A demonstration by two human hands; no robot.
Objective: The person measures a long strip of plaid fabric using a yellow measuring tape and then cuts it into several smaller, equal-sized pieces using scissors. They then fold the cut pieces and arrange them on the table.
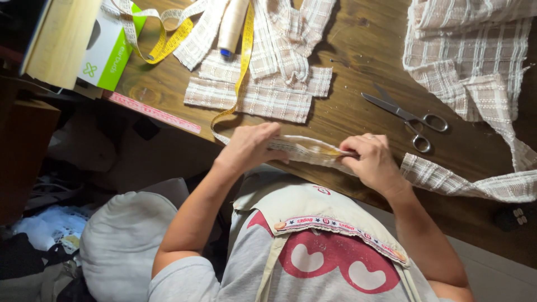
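My left hand (250, 146) and my right hand (372, 161) pinch the two ends of a folded strip of beige checked fabric (305, 149) at the near edge of the wooden table (358, 61). The strip runs on past my right hand to the right (447, 180). A yellow tape measure (241, 72) curls down from the table's far side to just by my left hand. Steel scissors (405, 116) lie shut on the table beyond my right hand.
Cut checked fabric pieces (254, 92) and a cream thread cone (231, 25) lie beyond my hands. More checked cloth (475, 56) is heaped at the right. A white and green box (109, 47) sits at the left, and a pink ruler (154, 112) lines the table edge.
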